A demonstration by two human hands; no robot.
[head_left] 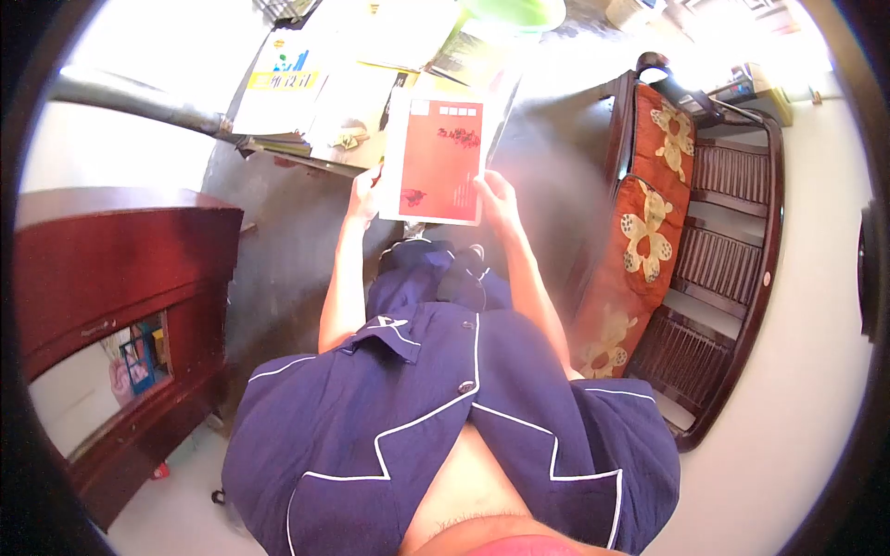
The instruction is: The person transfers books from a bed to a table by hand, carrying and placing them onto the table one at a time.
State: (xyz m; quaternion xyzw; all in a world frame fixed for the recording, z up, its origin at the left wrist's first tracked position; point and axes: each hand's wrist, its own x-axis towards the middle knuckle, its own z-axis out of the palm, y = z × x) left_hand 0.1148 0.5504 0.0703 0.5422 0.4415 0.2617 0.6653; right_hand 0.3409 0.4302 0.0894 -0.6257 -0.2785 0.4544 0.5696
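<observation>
A flat red sheet or booklet point(440, 167) with a pale border, small white squares along its top and dark floral prints is held up in front of me. My left hand point(367, 193) grips its left edge near the lower corner. At the right edge, my right hand point(497, 196) pinches it, thumb on the front; the other fingers are mostly behind. Just beyond lies a table with stacked books and papers, among them a book point(283, 82) with a yellow title band. A small folded tan item point(349, 138) rests left of the red sheet.
A green basin point(519, 13) is at the top. On the right stands a dark wooden bench point(728, 232) with orange floral cushions point(646, 232). To the left is a red-brown wooden cabinet point(120, 269) with a glass or mirror panel. A dark floor area lies between them.
</observation>
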